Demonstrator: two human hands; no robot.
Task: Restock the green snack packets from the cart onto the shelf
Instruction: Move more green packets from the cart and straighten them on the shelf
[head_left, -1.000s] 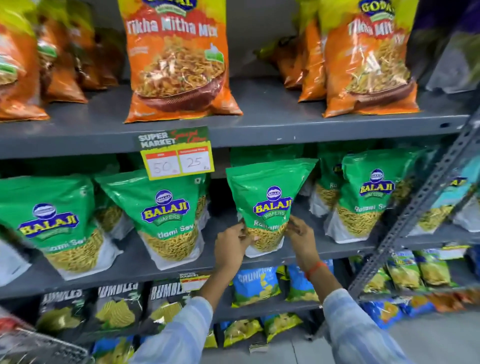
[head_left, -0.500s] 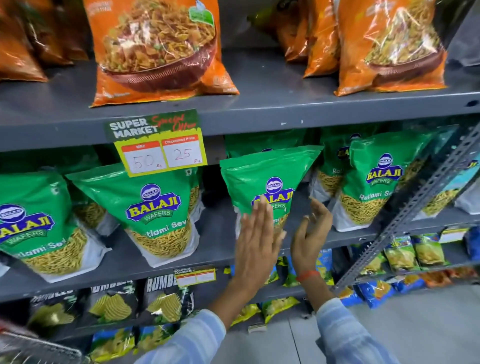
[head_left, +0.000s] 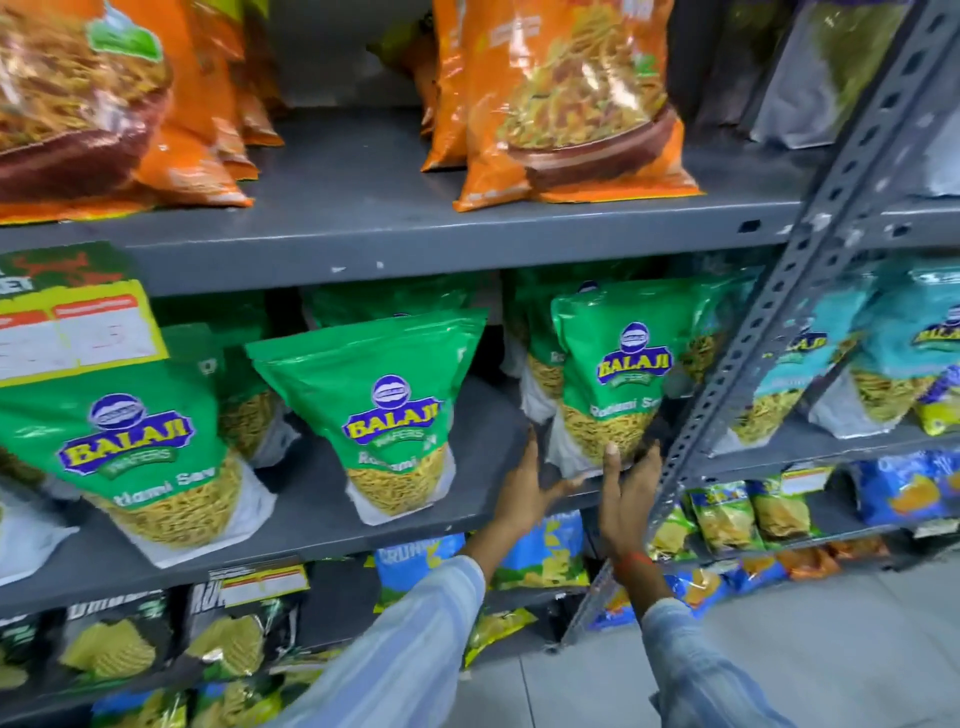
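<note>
The rightmost green packet (head_left: 623, 374) stands upright on the middle shelf (head_left: 311, 514), just left of the slotted post (head_left: 779, 332), long axis vertical, printed face toward the aisle. The left hand (head_left: 524, 483) and right hand (head_left: 623, 493) flank its base with fingers apart, touching but gripping nothing. To finish well, nudge the bottom square with both palms so it faces out like the packet to its left (head_left: 395, 415), without tipping the ones behind.

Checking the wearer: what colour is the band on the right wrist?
Red-orange wrist band, seen in the head view.
</note>
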